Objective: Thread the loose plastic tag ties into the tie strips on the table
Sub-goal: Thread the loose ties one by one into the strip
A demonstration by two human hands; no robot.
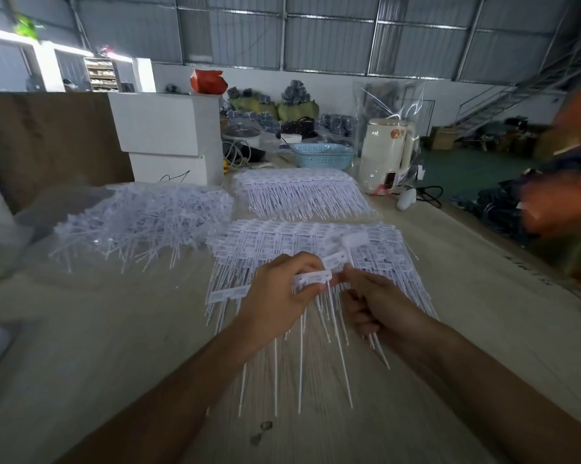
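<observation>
Hands nearest, both bare, raised just above the pale wooden table (115, 346). Left hand (275, 296) curled, pinching the flat head of a white plastic tag tie (312, 279) between thumb and fingers; thin tails hanging down from under it toward the table edge. Right hand (376, 306) fisted on a few more white tie tails, index finger and thumb meeting the same tag head from the right. Two more tag heads (342, 252) sticking up just above the fingers, slightly blurred.

Directly beneath and beyond the hands, a flat layered stack of threaded white tie strips (366, 242), printed heads in rows, tails fanned toward the near edge. Further back, a second similar stack (302, 192) lying just behind the first. To the left of both, a tangled heap of loose white tag ties (141, 219), resting on clear plastic sheeting (41, 209).

Behind the heap, a white rectangular box (168, 128) on another white box, contents hidden. Right of those, a light blue perforated plastic basket (322, 155), contents not discernible. Beside it, a cream electric kettle (386, 152) wrapped in a clear plastic bag. On top of the far partition, a red plastic bag (207, 82), contents unseen. At the far right edge, an orange blurred shape (564, 195), unidentifiable.
</observation>
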